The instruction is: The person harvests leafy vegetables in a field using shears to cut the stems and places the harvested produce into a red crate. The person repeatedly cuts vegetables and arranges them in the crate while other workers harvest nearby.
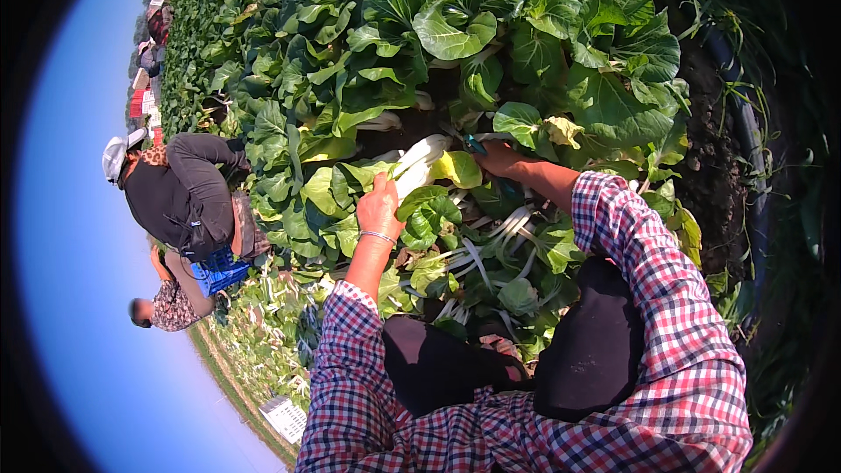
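Note:
My left hand (381, 205) grips a head of pak choi (420, 163) around its leaves, and the thick white stalks tilt up and to the right. A silvery bracelet circles that wrist. Close to the stalk base, my right hand (498, 159) is closed on a small hand tool (474, 144) with a teal handle. Its metal end points left towards the plants, partly hidden by leaves. A yellowing leaf (460, 169) spreads between the two hands. Loose white leaf stalks (516, 223) lie on the ground just below my right hand.
Dense standing pak choi (453, 33) fills the ground ahead. A dark pipe (746, 118) runs along the right edge beside bare soil (706, 112). At left, one person (177, 197) crouches by a blue crate (220, 270); another person (174, 305) is behind. A white crate (286, 419) stands lower left.

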Available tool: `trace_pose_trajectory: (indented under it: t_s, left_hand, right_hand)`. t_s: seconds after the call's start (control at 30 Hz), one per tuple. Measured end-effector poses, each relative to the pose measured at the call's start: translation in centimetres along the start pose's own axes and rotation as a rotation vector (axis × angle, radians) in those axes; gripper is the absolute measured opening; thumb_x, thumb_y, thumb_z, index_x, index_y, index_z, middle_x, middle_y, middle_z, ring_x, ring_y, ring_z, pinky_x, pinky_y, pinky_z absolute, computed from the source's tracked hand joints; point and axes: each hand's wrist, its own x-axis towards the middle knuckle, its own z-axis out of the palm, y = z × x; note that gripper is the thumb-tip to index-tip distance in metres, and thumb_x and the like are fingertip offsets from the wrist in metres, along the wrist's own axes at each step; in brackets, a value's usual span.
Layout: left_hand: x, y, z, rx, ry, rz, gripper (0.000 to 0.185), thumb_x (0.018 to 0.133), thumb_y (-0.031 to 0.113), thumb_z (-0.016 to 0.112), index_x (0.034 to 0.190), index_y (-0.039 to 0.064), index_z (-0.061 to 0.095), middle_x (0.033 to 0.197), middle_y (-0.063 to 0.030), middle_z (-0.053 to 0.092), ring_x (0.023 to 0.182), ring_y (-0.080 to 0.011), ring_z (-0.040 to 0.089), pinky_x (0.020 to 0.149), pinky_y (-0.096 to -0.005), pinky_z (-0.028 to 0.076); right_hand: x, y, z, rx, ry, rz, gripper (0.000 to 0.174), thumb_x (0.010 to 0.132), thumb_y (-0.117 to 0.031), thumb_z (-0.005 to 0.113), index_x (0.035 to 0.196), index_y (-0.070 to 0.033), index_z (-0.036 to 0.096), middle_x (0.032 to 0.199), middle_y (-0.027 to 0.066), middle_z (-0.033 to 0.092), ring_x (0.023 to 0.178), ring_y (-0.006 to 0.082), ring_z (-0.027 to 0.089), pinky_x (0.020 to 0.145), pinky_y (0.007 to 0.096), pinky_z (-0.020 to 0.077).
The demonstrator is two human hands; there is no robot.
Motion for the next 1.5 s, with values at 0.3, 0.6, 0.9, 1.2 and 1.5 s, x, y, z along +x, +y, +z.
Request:
trace_pose_trajectory:
  t_s: [0.3,0.6,0.9,1.2,1.5]
  left_hand:
    - [-2.4,0.0,-1.6,-0.152,0.094,-0.06,0.029,0.065,0.008,0.068,0.093,0.006,0.061,0.106,-0.0108,0.057,0.074,-0.0324,0.061,0.067,-0.0393,0.05]
    - [-9.0,2.4,-8.3,-0.469,0.456,-0.104,0.033,0.06,0.005,0.072,0.088,0.0,0.055,0.1,-0.0185,0.057,0.082,-0.0322,0.06,0.07,-0.0351,0.05]
    - [-9.9,6.2,-9.0,-1.256,0.025,-0.255,0.041,0.07,0.011,0.071,0.106,-0.003,0.057,0.099,-0.0057,0.059,0.084,-0.0126,0.054,0.078,-0.0272,0.045]
    - [-8.5,9.4,-10.4,-1.542,0.011,-0.263,0.036,0.074,0.016,0.07,0.102,-0.002,0.057,0.095,-0.0039,0.059,0.086,-0.0119,0.054,0.081,-0.0254,0.042]
    - [-3.4,8.9,-9.3,-1.662,-0.342,-0.316,0.053,0.069,0.018,0.069,0.115,-0.001,0.051,0.107,-0.0071,0.057,0.09,-0.0186,0.059,0.08,-0.0336,0.047]
  right_hand:
    - [-3.0,0.7,-1.4,-0.313,-0.52,0.049,0.035,0.089,-0.031,0.047,0.079,0.002,0.055,0.059,0.0061,0.059,0.049,0.015,0.058,0.048,0.0292,0.0465]
    - [-11.4,-6.8,-4.9,0.665,-0.056,-0.339,0.029,0.084,-0.02,0.063,0.109,-0.007,0.058,0.072,-0.0027,0.056,0.054,0.0046,0.05,0.05,0.0201,0.0428]
    - [-15.1,-12.7,-5.5,0.85,-0.037,-0.417,0.037,0.075,-0.02,0.074,0.102,-0.005,0.053,0.076,-0.0001,0.058,0.056,0.0064,0.053,0.05,0.02,0.0425]
    - [-16.4,-12.7,-4.8,0.78,-0.03,-0.356,0.03,0.075,-0.021,0.074,0.092,-0.006,0.054,0.074,-0.0009,0.057,0.058,0.0056,0.053,0.051,0.0207,0.0428]
    - [-13.1,-9.3,-3.4,0.841,-0.003,-0.262,0.032,0.085,-0.033,0.061,0.094,-0.004,0.05,0.075,0.0037,0.059,0.051,0.0079,0.05,0.046,0.023,0.0414]
